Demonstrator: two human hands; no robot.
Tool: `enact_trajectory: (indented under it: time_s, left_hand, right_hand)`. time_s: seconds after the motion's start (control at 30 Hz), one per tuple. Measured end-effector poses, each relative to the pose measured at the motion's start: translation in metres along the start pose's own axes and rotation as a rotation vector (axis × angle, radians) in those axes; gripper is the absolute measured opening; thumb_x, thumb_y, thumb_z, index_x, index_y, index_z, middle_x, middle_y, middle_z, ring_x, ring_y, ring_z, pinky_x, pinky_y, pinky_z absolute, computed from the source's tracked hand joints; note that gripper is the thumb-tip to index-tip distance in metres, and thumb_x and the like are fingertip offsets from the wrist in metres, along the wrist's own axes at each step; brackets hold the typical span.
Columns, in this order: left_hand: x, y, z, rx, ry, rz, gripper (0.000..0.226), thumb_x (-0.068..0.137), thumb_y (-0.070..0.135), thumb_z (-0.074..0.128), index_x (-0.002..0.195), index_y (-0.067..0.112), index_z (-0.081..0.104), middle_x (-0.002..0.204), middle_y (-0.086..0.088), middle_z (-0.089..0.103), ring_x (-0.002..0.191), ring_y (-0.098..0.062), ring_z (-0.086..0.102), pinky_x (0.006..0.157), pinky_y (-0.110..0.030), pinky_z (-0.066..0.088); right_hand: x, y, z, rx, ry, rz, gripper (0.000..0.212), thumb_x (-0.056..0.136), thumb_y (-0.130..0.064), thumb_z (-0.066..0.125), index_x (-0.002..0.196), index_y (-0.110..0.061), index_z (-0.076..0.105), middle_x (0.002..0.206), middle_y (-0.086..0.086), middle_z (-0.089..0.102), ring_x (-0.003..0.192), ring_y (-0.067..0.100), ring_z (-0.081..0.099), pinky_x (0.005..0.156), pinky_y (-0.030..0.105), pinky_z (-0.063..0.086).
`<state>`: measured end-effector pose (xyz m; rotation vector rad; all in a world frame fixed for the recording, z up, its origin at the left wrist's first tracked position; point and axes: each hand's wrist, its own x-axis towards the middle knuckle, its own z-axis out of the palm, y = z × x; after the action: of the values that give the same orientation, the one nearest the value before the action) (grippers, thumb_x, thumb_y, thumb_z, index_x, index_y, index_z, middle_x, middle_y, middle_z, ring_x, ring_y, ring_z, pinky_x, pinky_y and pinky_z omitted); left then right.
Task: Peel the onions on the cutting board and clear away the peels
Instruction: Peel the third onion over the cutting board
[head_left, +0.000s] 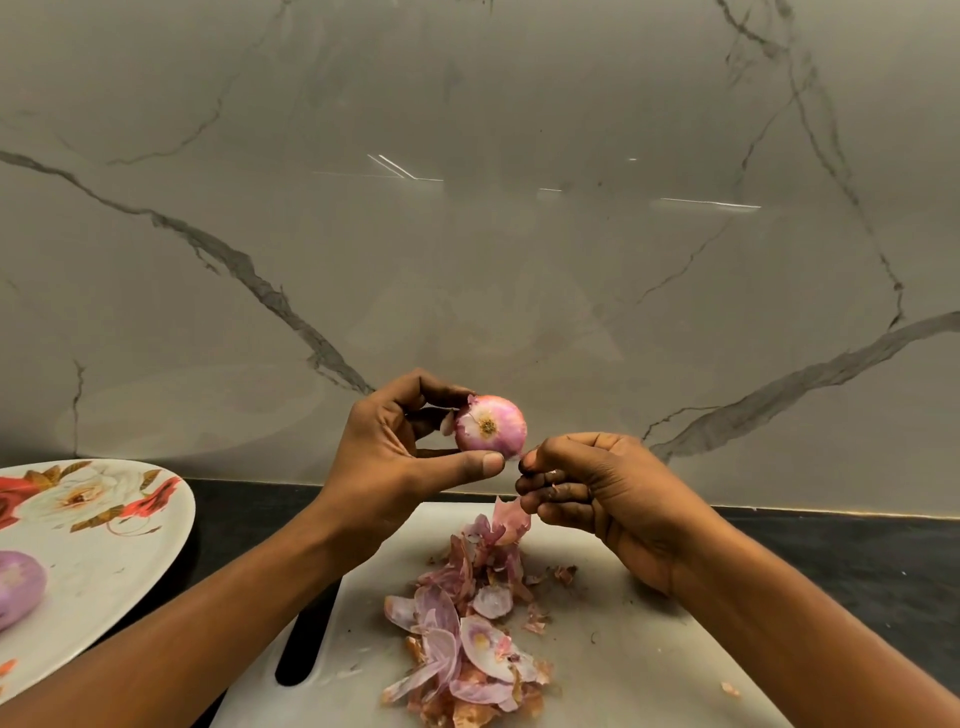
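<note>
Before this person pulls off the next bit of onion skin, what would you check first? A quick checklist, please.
1. The left hand grips the onion securely: ok, thumb and fingers curl round it.
2. The right hand has hold of a strip of skin: ok, it is pinched in the fingertips.
3. The strip is joined to the onion: cannot tell.
4. The onion is fully peeled: not ok, a skin scrap clings at its upper left.
5. The pile of peels lies below the hands on the cutting board: ok.
6. The plate has room: ok, one peeled onion lies on it.
</note>
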<state>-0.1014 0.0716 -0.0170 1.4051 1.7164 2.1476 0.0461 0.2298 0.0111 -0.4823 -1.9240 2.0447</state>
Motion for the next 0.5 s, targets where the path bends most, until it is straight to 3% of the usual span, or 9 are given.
enact_trajectory:
  time_s: [0.13,0.27,0.4,0.5]
  left_hand:
    - [0.0019,0.0021,-0.0005,-0.137,0.008,-0.103,0.059,0.058,0.018,0.103,0.108,0.019,0.072,0.110,-0.002,0.077,0.108,-0.030,0.075,0.084,-0.032,0.064]
    - [0.0036,0.0046,-0.0017,-0.307,-0.014,-0.170,0.048,0.071,0.007,0.087,0.116,0.014,0.071,0.113,-0.008,0.078,0.109,-0.033,0.075,0.083,-0.033,0.064]
    - [0.0044,0.0046,-0.0025,-0.301,-0.037,-0.202,0.048,0.075,0.003,0.084,0.121,0.013,0.073,0.117,-0.010,0.077,0.111,-0.034,0.075,0.085,-0.035,0.064]
    - [0.0023,0.0040,-0.0016,-0.263,-0.061,-0.215,0.051,0.073,0.003,0.085,0.122,0.013,0.074,0.119,-0.011,0.077,0.111,-0.036,0.074,0.087,-0.039,0.065]
  right_hand:
    - [0.0018,0.0004,-0.0018,0.000,0.026,-0.003,0.014,0.094,-0.008,0.070,0.091,0.003,0.077,0.081,0.017,0.077,0.067,0.020,0.074,0.060,0.023,0.061]
    - [0.0035,0.0022,-0.0040,-0.054,0.050,-0.005,0.014,0.094,-0.007,0.070,0.092,0.005,0.077,0.080,0.016,0.077,0.066,0.019,0.074,0.062,0.024,0.062]
    - [0.0019,-0.0003,-0.0036,-0.068,0.014,-0.035,0.006,0.089,-0.003,0.077,0.091,0.002,0.079,0.090,0.021,0.080,0.074,0.024,0.078,0.064,0.025,0.062]
    - [-0.0003,-0.0058,-0.0046,0.007,-0.036,-0.052,0.015,0.084,-0.003,0.079,0.097,0.003,0.080,0.097,0.026,0.079,0.081,0.030,0.080,0.067,0.026,0.064]
